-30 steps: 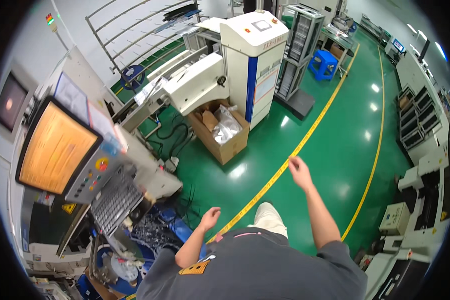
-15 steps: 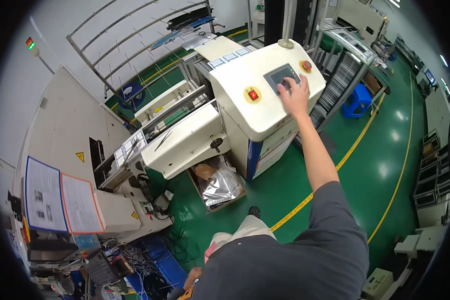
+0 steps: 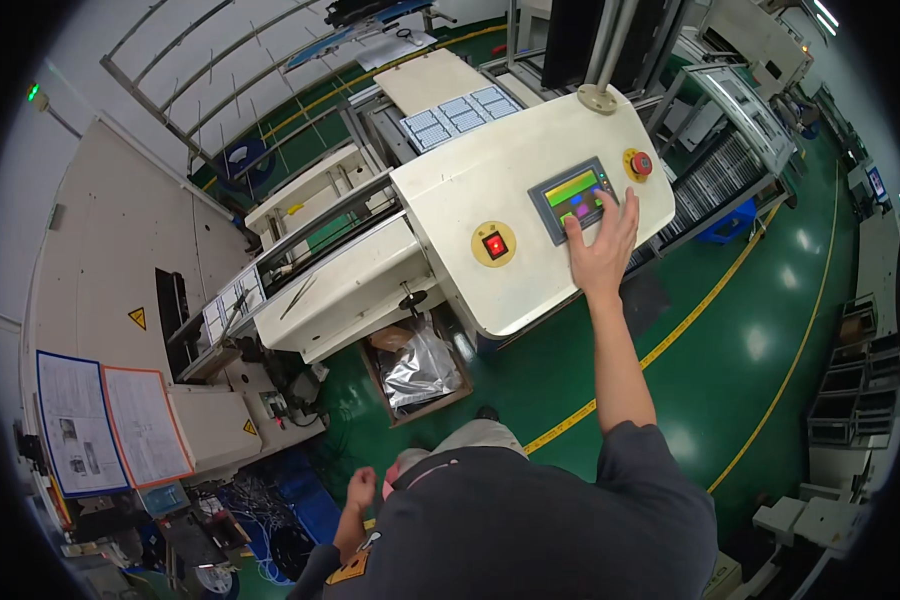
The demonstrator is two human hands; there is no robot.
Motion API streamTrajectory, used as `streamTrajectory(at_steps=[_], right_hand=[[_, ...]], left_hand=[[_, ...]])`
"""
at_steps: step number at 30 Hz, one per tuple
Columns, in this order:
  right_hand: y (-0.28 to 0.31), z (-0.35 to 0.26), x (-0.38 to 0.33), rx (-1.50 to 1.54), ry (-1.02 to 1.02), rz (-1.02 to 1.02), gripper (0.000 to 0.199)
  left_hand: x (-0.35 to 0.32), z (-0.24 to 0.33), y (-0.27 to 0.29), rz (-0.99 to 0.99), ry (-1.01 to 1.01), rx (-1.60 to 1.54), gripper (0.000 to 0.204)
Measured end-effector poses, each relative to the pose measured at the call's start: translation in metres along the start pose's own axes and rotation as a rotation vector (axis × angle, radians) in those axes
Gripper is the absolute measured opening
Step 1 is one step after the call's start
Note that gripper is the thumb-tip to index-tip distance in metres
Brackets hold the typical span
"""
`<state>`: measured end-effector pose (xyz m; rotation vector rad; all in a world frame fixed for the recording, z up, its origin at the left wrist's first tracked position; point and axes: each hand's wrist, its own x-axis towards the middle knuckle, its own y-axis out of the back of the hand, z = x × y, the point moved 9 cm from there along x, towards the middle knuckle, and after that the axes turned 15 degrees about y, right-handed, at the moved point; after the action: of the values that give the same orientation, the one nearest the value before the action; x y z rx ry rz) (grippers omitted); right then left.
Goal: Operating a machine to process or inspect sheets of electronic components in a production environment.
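Observation:
My right hand is over the touchscreen panel of a cream machine, its fingers spread and their tips at the panel's lower right edge. Nothing is held in it. The screen is lit with yellow, green, blue and magenta areas; my fingers hide part of it. To the right of the panel sits a red emergency stop button on a yellow disc. A lit red square switch is to the left. My left hand hangs low beside my body, its fingers curled, with nothing visible in it.
Patterned white-and-blue panels lie behind the cream console. A conveyor runs left toward a large machine. Beneath it stands an open box with silver wrapping. A slotted rack is at the right; yellow lines mark the green floor.
The view has come closer to the console, and the screen went from dark to brightly coloured. My right hand has shifted to the panel's lower right edge. My left hand shows more fully.

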<state>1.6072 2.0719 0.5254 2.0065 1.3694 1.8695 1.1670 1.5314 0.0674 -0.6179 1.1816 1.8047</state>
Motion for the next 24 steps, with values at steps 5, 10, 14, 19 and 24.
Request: streamTrajectory(at_steps=[5, 10, 14, 19, 24], right_hand=[[-0.014, -0.010, -0.003, 0.008, 0.022, 0.038, 0.055], [-0.027, 0.051, -0.035, 0.585, -0.097, 0.238, 0.053], [-0.005, 0.022, -0.026, 0.034, -0.048, 0.253, 0.052], [-0.022, -0.012, -0.063, 0.205, -0.081, 0.399, 0.047], [-0.020, -0.043, -0.059, 0.170, -0.535, 0.318, 0.054]], left_hand=[[-0.006, 0.059, 0.048, 0.014, -0.192, 0.017, 0.027], [-0.051, 0.249, 0.199, 0.367, -0.541, 0.016, 0.019], [-0.052, 0.319, 0.378, 0.825, -0.739, -0.165, 0.021], [0.104, 0.294, 0.501, 1.037, -0.410, 0.149, 0.024], [0.201, 0.318, 0.496, 0.702, -0.238, 0.330, 0.027]])
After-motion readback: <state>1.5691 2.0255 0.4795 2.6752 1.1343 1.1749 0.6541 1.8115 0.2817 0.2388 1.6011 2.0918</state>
